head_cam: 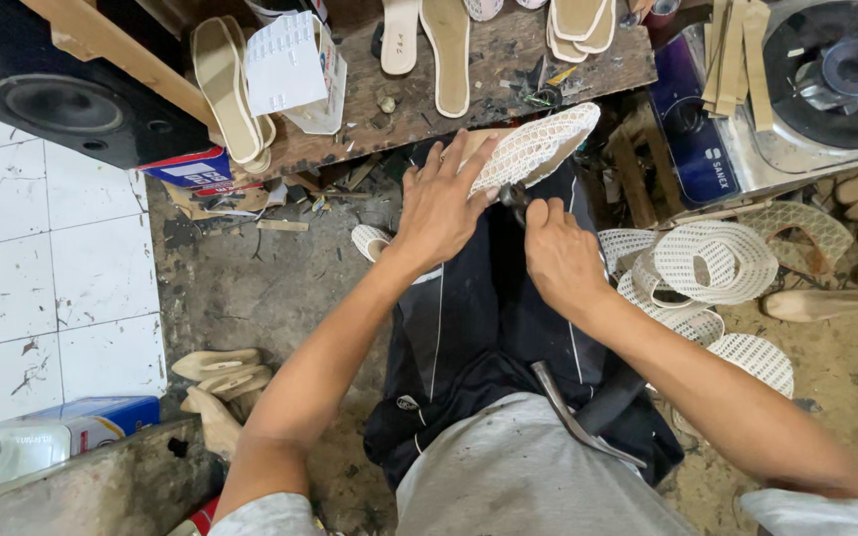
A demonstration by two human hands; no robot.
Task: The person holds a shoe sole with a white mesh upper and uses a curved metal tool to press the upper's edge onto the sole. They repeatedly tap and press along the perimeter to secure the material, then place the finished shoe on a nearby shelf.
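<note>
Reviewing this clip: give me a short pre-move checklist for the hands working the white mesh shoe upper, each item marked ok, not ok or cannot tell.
1. Left hand lies flat on the white mesh upper, steadying it: ok.
2. Right hand closed around a dark tool at the upper's edge: ok.
3. Tool tip actually gripping the mesh: cannot tell, the hands hide it.
4. Left fingers apart from the tool tip: cannot tell.
5. Hammer rests on the lap within reach: ok.
6. Spare mesh uppers lie on the floor beside the right arm: ok.
</note>
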